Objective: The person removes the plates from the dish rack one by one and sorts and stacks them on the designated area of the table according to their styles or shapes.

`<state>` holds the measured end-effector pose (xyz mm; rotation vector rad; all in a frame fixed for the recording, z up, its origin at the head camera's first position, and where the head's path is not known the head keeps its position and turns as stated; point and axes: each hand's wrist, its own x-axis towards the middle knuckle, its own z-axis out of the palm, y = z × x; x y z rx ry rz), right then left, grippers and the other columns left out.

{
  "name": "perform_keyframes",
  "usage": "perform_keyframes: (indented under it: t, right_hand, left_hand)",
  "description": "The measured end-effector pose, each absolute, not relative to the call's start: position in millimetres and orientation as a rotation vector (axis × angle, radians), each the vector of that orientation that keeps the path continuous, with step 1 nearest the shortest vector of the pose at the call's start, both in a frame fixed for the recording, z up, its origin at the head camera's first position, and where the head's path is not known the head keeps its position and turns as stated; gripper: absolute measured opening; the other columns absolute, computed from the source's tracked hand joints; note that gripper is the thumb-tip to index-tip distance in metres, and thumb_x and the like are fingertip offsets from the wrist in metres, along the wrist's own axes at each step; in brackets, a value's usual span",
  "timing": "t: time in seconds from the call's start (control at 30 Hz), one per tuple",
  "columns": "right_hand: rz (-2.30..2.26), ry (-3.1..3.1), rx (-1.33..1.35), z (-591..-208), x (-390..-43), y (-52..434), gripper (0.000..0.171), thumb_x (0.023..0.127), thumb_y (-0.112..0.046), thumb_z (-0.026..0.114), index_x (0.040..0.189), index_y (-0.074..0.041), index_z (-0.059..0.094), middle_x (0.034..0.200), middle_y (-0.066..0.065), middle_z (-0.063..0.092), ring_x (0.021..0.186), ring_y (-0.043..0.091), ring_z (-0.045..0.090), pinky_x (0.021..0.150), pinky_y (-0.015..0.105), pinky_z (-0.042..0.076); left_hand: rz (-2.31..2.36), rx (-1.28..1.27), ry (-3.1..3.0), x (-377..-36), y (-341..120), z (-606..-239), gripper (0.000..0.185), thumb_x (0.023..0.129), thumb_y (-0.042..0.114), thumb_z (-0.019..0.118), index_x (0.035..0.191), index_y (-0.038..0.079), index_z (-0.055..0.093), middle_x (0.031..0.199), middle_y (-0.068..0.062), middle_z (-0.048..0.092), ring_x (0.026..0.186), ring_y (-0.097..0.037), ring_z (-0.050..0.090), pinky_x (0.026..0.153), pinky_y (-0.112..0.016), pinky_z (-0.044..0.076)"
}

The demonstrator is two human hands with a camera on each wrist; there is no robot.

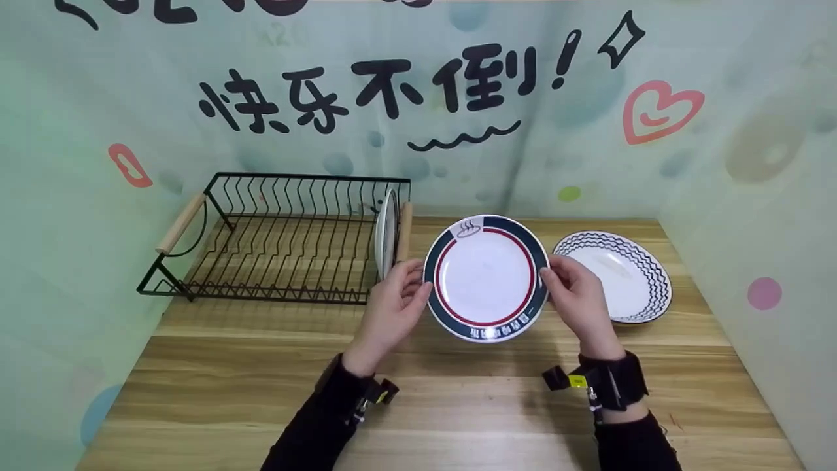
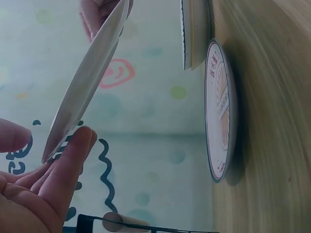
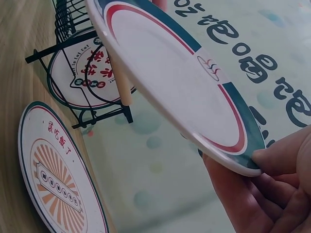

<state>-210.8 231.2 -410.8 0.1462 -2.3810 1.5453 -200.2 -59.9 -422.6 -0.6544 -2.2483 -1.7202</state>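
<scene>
A white plate (image 1: 485, 278) with a dark green rim band and a red ring is held up, tilted, between both hands. My left hand (image 1: 391, 311) grips its left edge, thumb near the front and fingers behind. On the opposite edge, my right hand (image 1: 580, 294) pinches the rim, its thumb (image 3: 277, 158) on the green band. Under the held plate, another plate (image 2: 219, 111) with an orange sunburst print lies on the table; the held plate hides it in the head view.
At the back left stands a black wire dish rack (image 1: 281, 242) with wooden handles. One plate (image 1: 387, 232) stands upright in its right end. A white dish (image 1: 631, 278) with a black wavy rim rests on the wooden table (image 1: 261, 373) at the right.
</scene>
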Motion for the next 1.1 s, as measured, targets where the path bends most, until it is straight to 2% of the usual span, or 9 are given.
perform_keyframes:
  t: [0.2,0.4,0.6,0.9,1.1]
  right_hand:
    - [1.542,-2.376,0.116,-409,-211,235,0.024,0.097,-0.006,0.061,0.117,0.008,0.066,0.101,0.022,0.069,0.076,0.007,0.059,0.065,0.016,0.048]
    - [1.546,-2.37,0.103,-411,-213,240,0.024,0.097,-0.004,0.06,0.116,0.009,0.066,0.101,0.022,0.069,0.08,0.006,0.061,0.07,0.016,0.05]
    - [1.563,-2.389,0.079,-415,-215,242,0.023,0.097,-0.004,0.059,0.115,0.009,0.066,0.097,0.02,0.068,0.077,0.007,0.061,0.066,0.017,0.051]
    - [1.468,-2.475,0.052,-422,-221,249,0.024,0.098,-0.006,0.058,0.115,0.01,0.065,0.105,0.025,0.068,0.082,0.003,0.06,0.074,0.014,0.048]
    - [1.388,-2.514,0.063,-426,-227,252,0.025,0.097,-0.005,0.058,0.115,0.01,0.065,0.105,0.024,0.069,0.085,0.006,0.06,0.075,0.013,0.047]
  left_hand:
    - [-1.58,-0.664,-2.248,-199,-66,-416,0.044,0.096,0.008,0.061,0.136,-0.005,0.048,0.13,-0.02,0.06,0.11,-0.025,0.063,0.092,-0.029,0.053]
    - [-1.49,-0.68,-2.205,-197,-71,-410,0.045,0.095,0.006,0.063,0.135,-0.006,0.048,0.129,-0.018,0.059,0.111,-0.029,0.062,0.097,-0.031,0.051]
    - [-1.396,-0.664,-2.185,-194,-76,-403,0.047,0.094,0.007,0.064,0.136,-0.005,0.048,0.13,-0.014,0.059,0.113,-0.026,0.06,0.1,-0.032,0.048]
    - [-1.332,-0.613,-2.18,-195,-86,-399,0.047,0.093,0.006,0.065,0.135,-0.007,0.048,0.128,-0.02,0.059,0.116,-0.027,0.058,0.102,-0.036,0.047]
    - [-1.229,-0.573,-2.227,-199,-93,-398,0.048,0.092,0.007,0.066,0.134,-0.008,0.049,0.128,-0.02,0.059,0.117,-0.027,0.057,0.103,-0.037,0.045]
